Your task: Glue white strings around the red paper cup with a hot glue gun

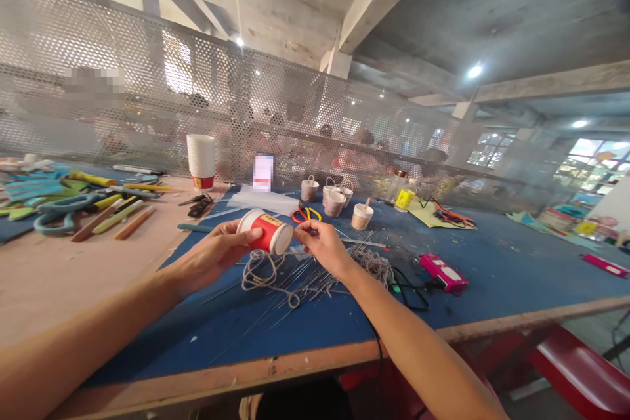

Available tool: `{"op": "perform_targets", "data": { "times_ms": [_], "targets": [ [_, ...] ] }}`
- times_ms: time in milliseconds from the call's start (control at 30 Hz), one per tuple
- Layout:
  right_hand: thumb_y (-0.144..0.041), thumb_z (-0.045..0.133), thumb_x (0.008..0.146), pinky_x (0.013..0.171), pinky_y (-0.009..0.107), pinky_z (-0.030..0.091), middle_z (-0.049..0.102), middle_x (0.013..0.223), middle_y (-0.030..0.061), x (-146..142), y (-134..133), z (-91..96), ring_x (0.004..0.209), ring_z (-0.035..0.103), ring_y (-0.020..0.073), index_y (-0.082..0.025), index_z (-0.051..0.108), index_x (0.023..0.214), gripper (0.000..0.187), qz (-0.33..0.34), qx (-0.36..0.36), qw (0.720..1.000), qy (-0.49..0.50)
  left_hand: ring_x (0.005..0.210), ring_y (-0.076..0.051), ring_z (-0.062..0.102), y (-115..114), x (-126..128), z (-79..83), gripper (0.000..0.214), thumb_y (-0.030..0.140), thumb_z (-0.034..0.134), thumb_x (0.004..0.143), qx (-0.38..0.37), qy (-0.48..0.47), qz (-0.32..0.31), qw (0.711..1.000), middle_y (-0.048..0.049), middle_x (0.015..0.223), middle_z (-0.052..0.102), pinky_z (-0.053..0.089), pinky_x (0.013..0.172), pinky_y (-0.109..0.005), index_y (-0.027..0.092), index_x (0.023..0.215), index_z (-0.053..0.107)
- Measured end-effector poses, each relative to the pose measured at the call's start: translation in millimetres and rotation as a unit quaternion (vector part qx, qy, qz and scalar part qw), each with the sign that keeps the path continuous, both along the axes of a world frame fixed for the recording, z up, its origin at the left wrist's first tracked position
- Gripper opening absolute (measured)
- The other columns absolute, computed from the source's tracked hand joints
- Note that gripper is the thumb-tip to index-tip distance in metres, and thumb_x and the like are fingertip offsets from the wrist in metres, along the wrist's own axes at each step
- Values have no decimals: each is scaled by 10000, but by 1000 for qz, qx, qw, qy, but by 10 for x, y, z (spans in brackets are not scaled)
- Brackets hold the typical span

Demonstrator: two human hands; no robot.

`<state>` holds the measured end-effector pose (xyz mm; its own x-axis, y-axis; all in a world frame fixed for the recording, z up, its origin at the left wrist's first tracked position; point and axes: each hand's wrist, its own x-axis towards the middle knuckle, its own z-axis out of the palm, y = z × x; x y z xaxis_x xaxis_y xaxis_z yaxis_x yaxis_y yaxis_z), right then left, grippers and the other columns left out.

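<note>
My left hand (214,256) is wrapped round a red and white paper cup (264,231) held on its side, its base turned to the right. My right hand (322,248) pinches at the cup's base rim, fingers pressed together on something too small to name. A loop of pale rope (260,272) hangs and lies just below the cup on the blue mat (492,269). Thin metal rods (300,285) are scattered under both hands.
Several rope-wrapped cups (335,200) and red-handled scissors (306,214) sit behind my hands. A stack of white cups (201,161) stands at the back left by coloured strips and tools (63,200). A pink glue gun (443,271) lies to the right. People sit behind the perforated screen.
</note>
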<state>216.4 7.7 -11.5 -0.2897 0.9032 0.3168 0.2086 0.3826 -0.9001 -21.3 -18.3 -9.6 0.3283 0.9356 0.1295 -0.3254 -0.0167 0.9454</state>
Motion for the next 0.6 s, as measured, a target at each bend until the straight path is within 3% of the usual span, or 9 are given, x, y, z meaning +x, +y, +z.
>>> {"op": "perform_targets", "data": {
  "times_ms": [200,367,600],
  "targets": [
    [-591,723,829,541,234,460,659,773,5,7,29,-37,584,553,118,-183,681,887,414,-10,20,1000,-16,852,-185,735,15,0,-14,217,296,851,796,-6,-10,1,1000,-79,946,834,553,860,-247,164,968,837],
    [-555,567,958,621,256,511,708,885,24,3,-38,-6,550,587,97,-184,678,970,387,22,51,998,8,936,-206,744,44,-30,-20,208,285,810,838,14,-16,-4,1000,-87,1023,836,524,969,-288,165,1006,837],
    [-562,734,839,584,251,485,710,858,17,-35,-65,-5,579,629,120,-189,654,943,396,7,46,999,4,952,-234,753,26,-30,-8,224,304,829,814,6,9,-5,1000,-99,987,842,524,965,-299,165,989,843]
  ]
}}
